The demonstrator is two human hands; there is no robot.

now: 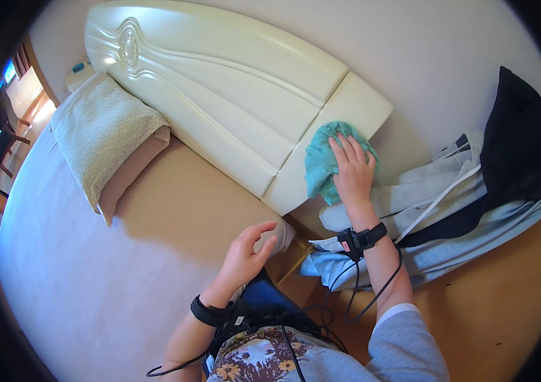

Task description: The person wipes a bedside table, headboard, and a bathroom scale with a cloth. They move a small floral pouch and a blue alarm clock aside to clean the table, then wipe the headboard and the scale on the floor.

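My right hand (354, 174) lies spread on a crumpled green cloth (320, 160), pressing it against the end panel of a cream headboard (222, 95). The fingers rest on top of the cloth; what is under the palm is hidden. My left hand (246, 253) hovers over the near edge of the bed, thumb and fingers apart, holding nothing. Both wrists wear black straps, and a small black device with a cable sits on the right one.
A patterned pillow (108, 129) lies on the bed's pale sheet (84, 267) at the left. Right of the headboard, grey, black and light blue clothes (423, 205) hang above the wooden floor (485, 305). Loose black cables hang near my body. Dark chairs (5, 138) stand at the far left.
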